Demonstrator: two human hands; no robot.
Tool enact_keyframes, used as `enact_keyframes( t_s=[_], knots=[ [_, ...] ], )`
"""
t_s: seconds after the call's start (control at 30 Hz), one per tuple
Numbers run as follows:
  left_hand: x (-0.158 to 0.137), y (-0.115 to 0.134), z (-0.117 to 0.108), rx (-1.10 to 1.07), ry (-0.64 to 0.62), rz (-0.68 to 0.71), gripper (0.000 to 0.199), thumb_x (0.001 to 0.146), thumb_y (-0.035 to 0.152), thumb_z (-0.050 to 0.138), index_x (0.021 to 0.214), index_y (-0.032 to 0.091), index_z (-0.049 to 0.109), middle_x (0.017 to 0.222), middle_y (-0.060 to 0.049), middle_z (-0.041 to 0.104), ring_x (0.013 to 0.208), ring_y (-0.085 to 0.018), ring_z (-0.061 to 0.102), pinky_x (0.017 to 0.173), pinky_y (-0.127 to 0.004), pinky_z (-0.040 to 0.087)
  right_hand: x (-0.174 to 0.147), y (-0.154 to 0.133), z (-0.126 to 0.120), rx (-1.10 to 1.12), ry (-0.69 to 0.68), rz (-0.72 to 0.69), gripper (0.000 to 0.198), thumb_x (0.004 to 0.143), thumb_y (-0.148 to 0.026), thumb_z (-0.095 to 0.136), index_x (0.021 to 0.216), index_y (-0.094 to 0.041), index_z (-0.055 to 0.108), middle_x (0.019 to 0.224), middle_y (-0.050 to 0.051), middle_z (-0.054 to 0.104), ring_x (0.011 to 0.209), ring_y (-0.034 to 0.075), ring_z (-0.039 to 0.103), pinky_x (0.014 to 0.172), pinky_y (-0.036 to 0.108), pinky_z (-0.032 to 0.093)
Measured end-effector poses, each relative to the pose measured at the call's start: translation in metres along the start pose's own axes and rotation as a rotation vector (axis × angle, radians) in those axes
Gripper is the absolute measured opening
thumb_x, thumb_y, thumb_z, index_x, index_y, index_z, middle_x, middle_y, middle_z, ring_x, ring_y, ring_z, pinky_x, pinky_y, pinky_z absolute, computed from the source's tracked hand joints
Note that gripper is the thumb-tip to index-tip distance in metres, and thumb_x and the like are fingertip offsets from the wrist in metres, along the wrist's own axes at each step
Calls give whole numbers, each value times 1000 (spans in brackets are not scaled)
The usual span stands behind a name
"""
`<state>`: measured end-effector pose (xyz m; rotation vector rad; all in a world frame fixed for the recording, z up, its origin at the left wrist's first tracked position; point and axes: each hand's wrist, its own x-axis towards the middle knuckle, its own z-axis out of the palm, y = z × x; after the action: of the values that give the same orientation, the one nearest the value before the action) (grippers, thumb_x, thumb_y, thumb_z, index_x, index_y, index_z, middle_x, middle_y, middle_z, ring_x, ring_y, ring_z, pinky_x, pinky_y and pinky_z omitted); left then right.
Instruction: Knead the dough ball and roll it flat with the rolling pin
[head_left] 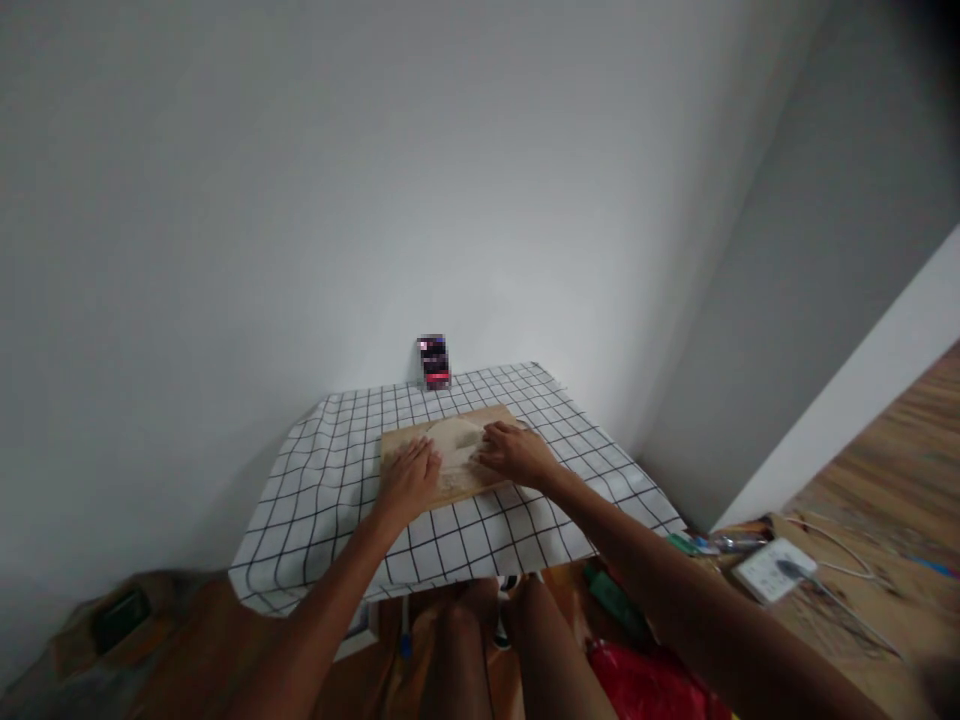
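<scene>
On the checked cloth lies a light wooden board (457, 490), set slightly askew. A pale, flat piece with a rounded far edge (456, 434) rests on it; its material is unclear. My left hand (412, 472) lies flat on the left part of the board, fingers stretched out and touching the pale piece's left side. Over the right side of that piece, my right hand (513, 452) has its fingers curled together and pointing left. Whatever its fingertips may hold is too small to make out.
The white, black-lined cloth (330, 500) covers a small table against the wall. A blurred dark box-like object (434, 362) stands at its back edge. To the right, a white power strip (774, 570) with cables lies low down. Something red (645, 680) sits below the table.
</scene>
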<state>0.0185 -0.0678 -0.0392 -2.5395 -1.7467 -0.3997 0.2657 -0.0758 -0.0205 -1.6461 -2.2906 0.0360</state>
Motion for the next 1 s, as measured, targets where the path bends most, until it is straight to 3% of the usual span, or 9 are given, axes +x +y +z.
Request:
enact_keyframes(
  t_s=[0.2, 0.33, 0.43, 0.63, 0.87, 1.0],
  knots=[
    [45, -7, 0, 150, 8, -36, 54, 114, 39, 32, 151, 13, 63, 161, -19, 58, 154, -33, 51, 130, -60, 32, 58, 16, 26, -12, -2, 17, 48, 117, -44, 31, 141, -23, 67, 151, 10, 68, 144, 24, 59, 120, 43, 45],
    [72, -15, 4, 128, -43, -121, 55, 113, 40, 33, 153, 16, 61, 161, -17, 59, 151, -36, 54, 123, -66, 40, 94, 23, 29, -18, -78, 34, 49, 116, -40, 30, 142, -25, 68, 153, 10, 66, 145, 26, 58, 119, 48, 46],
    [79, -18, 7, 133, -25, -120, 55, 111, 41, 34, 152, 16, 61, 161, -16, 59, 150, -36, 55, 122, -64, 42, 102, 25, 28, -17, -96, 46, 49, 116, -39, 31, 144, -24, 68, 155, 10, 65, 146, 27, 56, 120, 50, 44],
    [66, -11, 5, 142, 36, -60, 55, 110, 38, 36, 154, 16, 61, 160, -14, 60, 152, -34, 52, 127, -57, 39, 67, 14, 31, -27, 8, 69, 45, 113, -32, 35, 141, -22, 70, 154, 10, 66, 147, 26, 55, 124, 50, 40],
    [14, -10, 6, 21, 59, 75, 59, 111, 43, 31, 159, 19, 55, 168, -9, 52, 159, -28, 44, 132, -52, 35, 7, -3, 32, 52, 65, 64, 50, 115, -34, 30, 147, -22, 66, 161, 8, 61, 154, 25, 50, 129, 52, 35],
    [3, -9, 5, 9, 53, 94, 59, 111, 44, 30, 158, 21, 57, 167, -7, 54, 158, -27, 45, 133, -52, 36, 6, -1, 34, 70, 53, 65, 51, 114, -35, 30, 148, -24, 67, 159, 5, 63, 155, 25, 50, 132, 52, 32]
  ],
)
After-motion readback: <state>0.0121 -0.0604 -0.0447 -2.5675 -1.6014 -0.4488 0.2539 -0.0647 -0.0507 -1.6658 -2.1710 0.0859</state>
